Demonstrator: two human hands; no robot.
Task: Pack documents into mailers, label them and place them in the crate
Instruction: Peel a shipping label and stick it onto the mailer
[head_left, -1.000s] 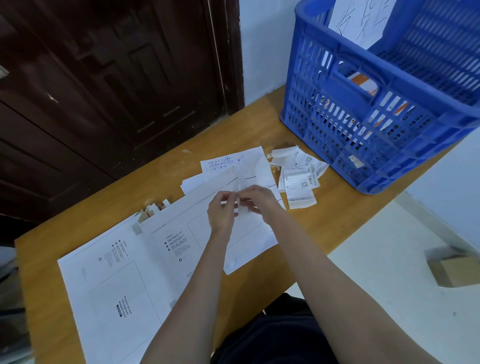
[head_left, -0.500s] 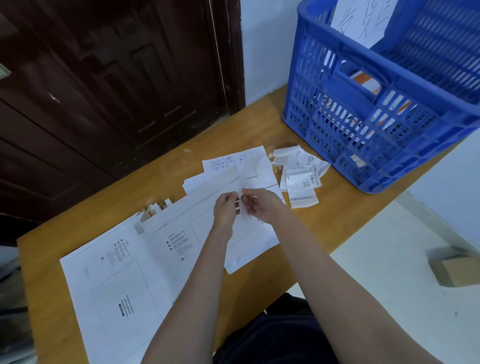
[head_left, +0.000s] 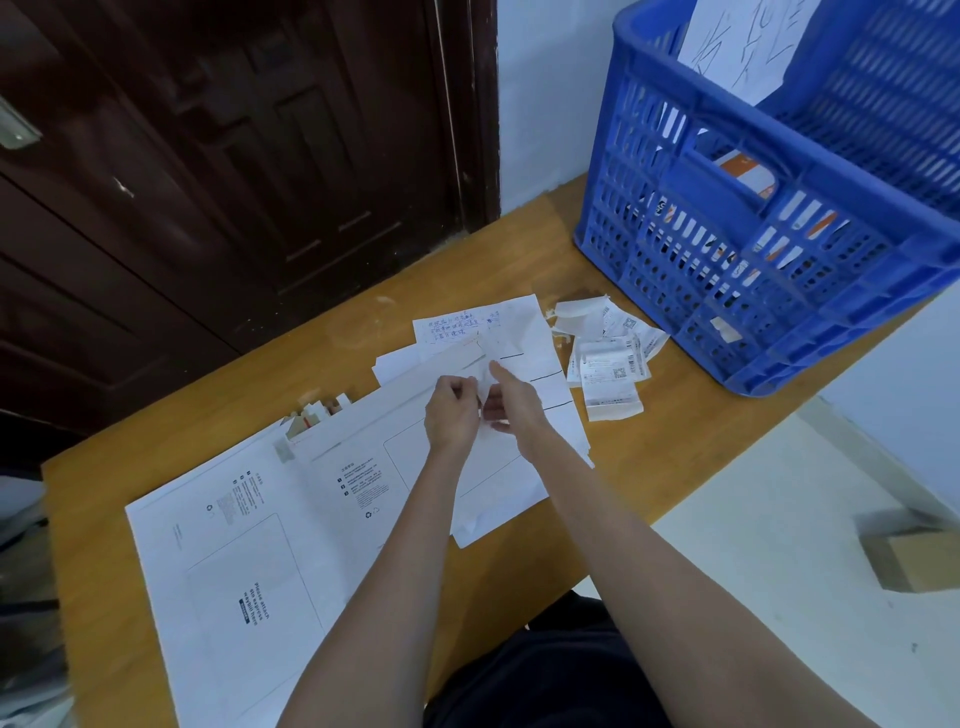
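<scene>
Two white cardboard mailers lie on the wooden table: one at the near left, another overlapping it toward the middle. My left hand and my right hand meet above the middle mailer and pinch a small white strip of paper between them. Handwritten documents lie beyond the hands. The blue plastic crate stands at the far right of the table and holds mailers with orange print.
A pile of printed labels and peeled backing scraps lies between the documents and the crate. Small scraps sit at the mailer's far edge. A dark wooden door is behind the table. A cardboard box rests on the floor, right.
Both hands have stayed together over the middle mailer, shifting slightly; the right hand's fingers have worked at the small paper strip. Nothing else on the table has moved.
</scene>
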